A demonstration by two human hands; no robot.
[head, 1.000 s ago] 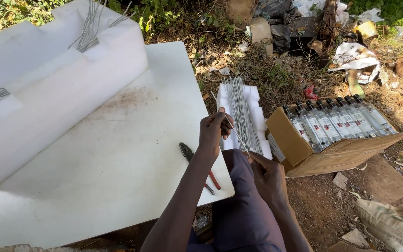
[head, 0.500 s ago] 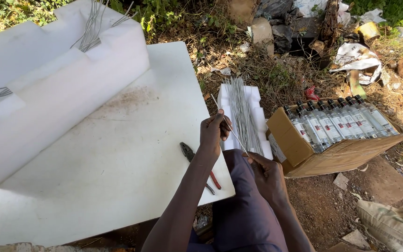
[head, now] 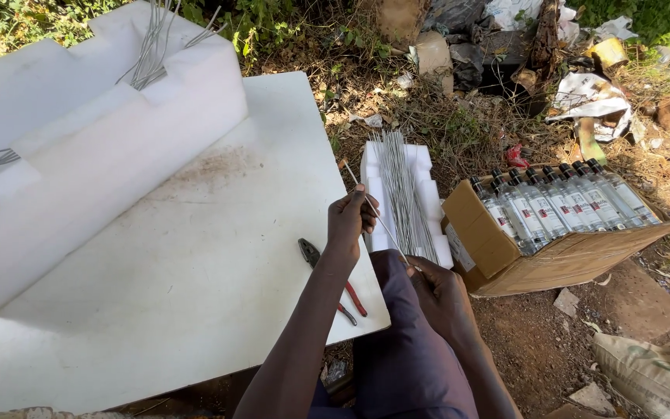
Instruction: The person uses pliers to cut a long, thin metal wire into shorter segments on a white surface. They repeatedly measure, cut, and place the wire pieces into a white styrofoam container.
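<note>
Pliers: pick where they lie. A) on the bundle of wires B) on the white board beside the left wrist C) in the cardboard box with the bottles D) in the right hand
B: the pliers, with red handles, lie on the white board right by the left hand, which pinches a thin wire along with the right hand.

I am seeing the pliers (head: 327,275) partly covered by my left forearm. The white table (head: 157,310) is running off the left edge, and the sack (head: 653,376) off the lower right corner. The bottle (head: 552,209) labels are staying too small to read.
</note>
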